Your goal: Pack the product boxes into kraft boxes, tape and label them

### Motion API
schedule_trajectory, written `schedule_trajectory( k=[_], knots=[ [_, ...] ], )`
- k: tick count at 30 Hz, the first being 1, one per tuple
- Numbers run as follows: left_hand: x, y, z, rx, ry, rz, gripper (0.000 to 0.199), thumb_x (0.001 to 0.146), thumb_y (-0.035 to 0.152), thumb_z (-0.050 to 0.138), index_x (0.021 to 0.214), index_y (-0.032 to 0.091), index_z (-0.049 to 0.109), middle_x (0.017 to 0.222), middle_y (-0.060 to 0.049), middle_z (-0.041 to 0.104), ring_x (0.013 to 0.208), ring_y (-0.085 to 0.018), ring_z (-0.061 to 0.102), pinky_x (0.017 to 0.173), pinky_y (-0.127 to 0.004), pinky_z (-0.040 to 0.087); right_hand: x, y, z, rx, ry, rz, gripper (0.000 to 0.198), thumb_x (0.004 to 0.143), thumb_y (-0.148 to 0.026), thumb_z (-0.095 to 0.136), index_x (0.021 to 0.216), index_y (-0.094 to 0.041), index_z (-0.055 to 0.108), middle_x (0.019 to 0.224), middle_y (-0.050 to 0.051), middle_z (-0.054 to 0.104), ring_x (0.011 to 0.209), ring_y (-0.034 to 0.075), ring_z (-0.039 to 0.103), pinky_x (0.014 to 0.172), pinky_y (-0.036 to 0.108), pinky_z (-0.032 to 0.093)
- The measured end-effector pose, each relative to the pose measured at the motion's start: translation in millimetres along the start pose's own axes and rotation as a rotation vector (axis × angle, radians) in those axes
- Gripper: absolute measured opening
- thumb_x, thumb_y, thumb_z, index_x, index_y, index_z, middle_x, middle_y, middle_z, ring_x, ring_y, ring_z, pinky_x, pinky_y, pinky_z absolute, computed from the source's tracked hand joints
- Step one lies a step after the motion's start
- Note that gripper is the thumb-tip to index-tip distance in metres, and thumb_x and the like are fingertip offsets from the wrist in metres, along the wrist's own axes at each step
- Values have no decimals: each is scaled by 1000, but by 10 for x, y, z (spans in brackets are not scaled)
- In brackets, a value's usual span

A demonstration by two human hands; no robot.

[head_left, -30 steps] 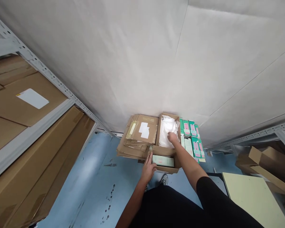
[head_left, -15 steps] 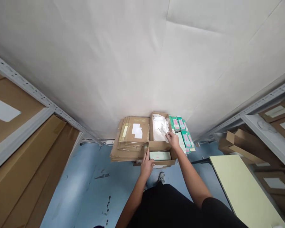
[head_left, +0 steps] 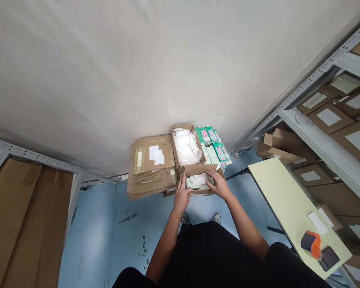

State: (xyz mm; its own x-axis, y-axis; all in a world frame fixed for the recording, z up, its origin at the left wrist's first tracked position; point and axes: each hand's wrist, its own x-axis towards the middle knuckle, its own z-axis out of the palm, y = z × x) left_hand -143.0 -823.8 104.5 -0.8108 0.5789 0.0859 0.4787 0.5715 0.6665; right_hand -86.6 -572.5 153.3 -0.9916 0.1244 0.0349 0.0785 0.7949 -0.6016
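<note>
A small open cardboard box stands in front of me, with crumpled white paper lying over the pale green boxes inside. My left hand grips its left wall, fingers along the side and thumb at the front. On the right, my right hand rests over the paper and the box's right side, fingers and thumb apart. Behind it is a larger carton full of white paper. Pale green boxes and green-and-pink boxes stand to the right.
Flattened cardboard is stacked at the left. A pale yellow table holds an orange tape dispenser and a dark phone-like device. Shelving with labelled cartons runs along the right; tall cartons stand at the left.
My right hand has brought white paper from the rear carton into the small box and now lies over it. My left hand stays on the box. The view has swung to the right.
</note>
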Motion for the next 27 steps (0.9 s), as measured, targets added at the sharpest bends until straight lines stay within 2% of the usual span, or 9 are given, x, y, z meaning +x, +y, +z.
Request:
schedule_trajectory(
  k=[4,9,14,19,23,27],
  knots=[
    [138,219,147,29,-36,74,13,86,11,68,86,22,76,177,-1,17,158,-38,28,122,-58,42,-94,185,-237,25,81,17,57,97,-35,62,152,-26,54,160,12,50,148,29,47,124,49,40],
    [455,694,562,79,-87,191,15,83,9,67,80,22,74,176,-2,21,158,-38,31,121,-58,43,-494,677,-755,22,201,121,60,94,-29,64,153,-25,53,165,13,44,151,30,44,124,51,39],
    [792,1327,1186,85,-172,374,12,82,13,69,83,23,76,174,-2,26,159,-38,28,123,-58,40,-1305,1393,-1404,8,376,312,57,94,-29,64,150,-27,55,163,12,46,150,30,46,123,51,42],
    [1071,2067,1938,61,-314,562,10,81,15,71,87,21,77,175,-6,25,159,-38,26,122,-58,41,-2223,2148,-1897,-33,555,524,57,93,-29,64,150,-28,55,165,11,44,151,30,45,123,51,42],
    [1212,2717,2524,39,-413,659,12,81,11,72,86,21,77,176,-5,21,159,-37,28,122,-58,41,-2962,2623,-2200,-79,705,681,58,92,-29,65,150,-27,56,166,10,43,152,31,43,123,51,42],
    [1287,3288,2982,-16,-526,757,15,78,8,71,83,21,77,176,-5,18,160,-37,26,124,-60,37,-3559,2924,-2317,-97,819,822,58,93,-33,63,151,-29,54,164,11,45,150,32,46,121,52,43]
  ],
)
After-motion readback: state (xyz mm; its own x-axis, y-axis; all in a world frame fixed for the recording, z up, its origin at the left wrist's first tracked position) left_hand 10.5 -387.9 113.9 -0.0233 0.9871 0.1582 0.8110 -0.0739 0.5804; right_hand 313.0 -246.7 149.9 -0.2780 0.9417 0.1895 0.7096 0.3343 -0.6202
